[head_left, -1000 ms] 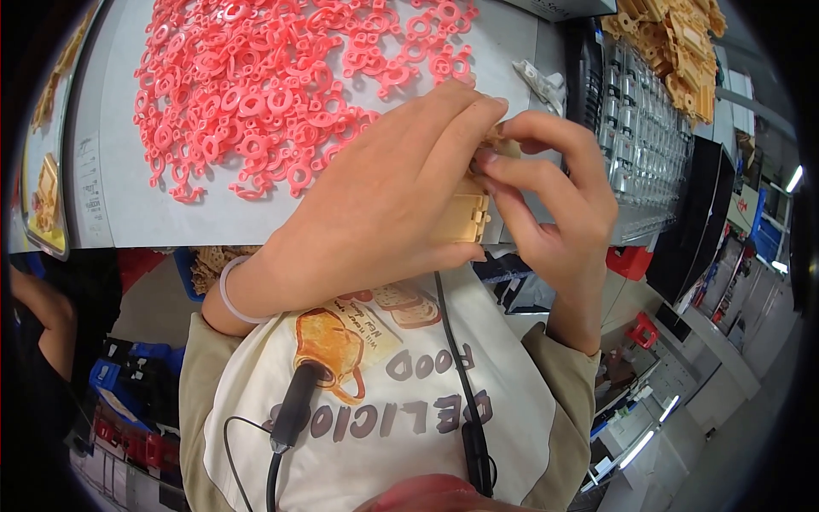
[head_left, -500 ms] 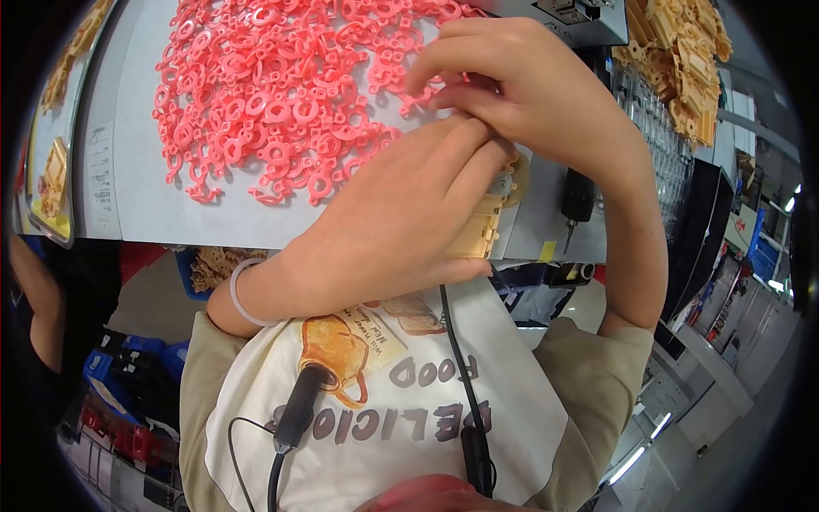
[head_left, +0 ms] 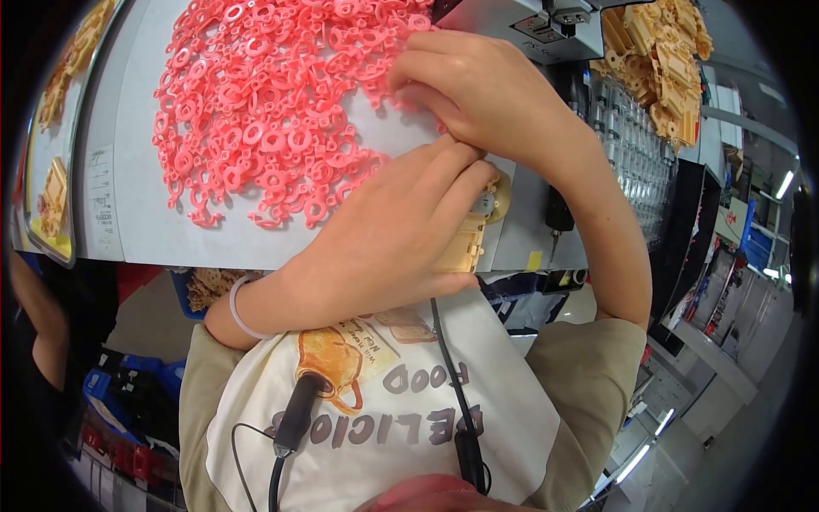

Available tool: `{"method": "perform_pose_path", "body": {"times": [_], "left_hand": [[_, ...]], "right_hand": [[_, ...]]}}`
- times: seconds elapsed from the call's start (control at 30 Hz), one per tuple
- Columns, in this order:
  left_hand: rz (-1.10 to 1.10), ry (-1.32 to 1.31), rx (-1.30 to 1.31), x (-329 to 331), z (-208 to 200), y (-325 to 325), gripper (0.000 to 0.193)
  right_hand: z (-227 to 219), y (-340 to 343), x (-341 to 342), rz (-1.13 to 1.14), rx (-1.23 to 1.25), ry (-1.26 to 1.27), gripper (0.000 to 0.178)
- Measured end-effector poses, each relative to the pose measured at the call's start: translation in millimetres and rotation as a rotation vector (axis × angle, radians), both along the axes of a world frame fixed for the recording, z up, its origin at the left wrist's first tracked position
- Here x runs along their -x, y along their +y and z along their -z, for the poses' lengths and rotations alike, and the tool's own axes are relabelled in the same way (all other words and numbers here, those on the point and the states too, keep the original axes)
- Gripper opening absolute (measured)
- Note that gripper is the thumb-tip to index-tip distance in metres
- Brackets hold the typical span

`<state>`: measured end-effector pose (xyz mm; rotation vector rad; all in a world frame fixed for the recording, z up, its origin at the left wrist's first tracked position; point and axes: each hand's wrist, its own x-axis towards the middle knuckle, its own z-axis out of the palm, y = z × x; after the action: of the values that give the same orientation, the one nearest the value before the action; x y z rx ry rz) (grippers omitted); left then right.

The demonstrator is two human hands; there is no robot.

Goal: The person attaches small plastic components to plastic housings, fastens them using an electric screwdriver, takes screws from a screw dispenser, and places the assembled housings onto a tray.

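My left hand is closed round a yellow plastic housing, its back turned up and its thumb along the near edge. Only the right side of that part shows, with a grey round piece in it; the rest lies under my palm. My right hand arches over the tips of my left fingers, its own fingers bent and closed toward the thumb. Whatever sits between them is hidden. Just left of my right fingertips spreads a heap of pink ring-shaped plastic parts on the pale worktop.
A grey machine stands at the far edge. To the right are a black electric screwdriver, rows of clear plastic pieces and piled yellow housings. A tray lies at left, near another person's arm.
The view has shifted slightly. My right hand has moved a little left, nearer the pink heap, with its fingers still bent. My left hand keeps its hold on the yellow housing.
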<state>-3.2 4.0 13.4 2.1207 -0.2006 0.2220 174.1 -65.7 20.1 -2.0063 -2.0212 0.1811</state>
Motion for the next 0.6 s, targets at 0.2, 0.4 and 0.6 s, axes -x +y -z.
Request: {"method": "perform_pose_path", "body": {"times": [0.2, 0.4, 0.6], "left_hand": [[0.001, -0.013, -0.022, -0.7, 1.5, -0.2, 0.083], [-0.004, -0.01, -0.006, 0.7, 3.0, 0.6, 0.086], [0.007, 0.043, -0.025, 2.0, 0.0, 2.5, 0.088]], "right_hand": [[-24.7, -25.7, 2.3, 0.255, -0.164, 0.144, 0.01], [-46.5, -71.9, 12.6, 0.464, -0.029, 0.386, 0.006], [-37.5, -92.1, 50.3, 0.587, -0.098, 0.456, 0.005]]}}
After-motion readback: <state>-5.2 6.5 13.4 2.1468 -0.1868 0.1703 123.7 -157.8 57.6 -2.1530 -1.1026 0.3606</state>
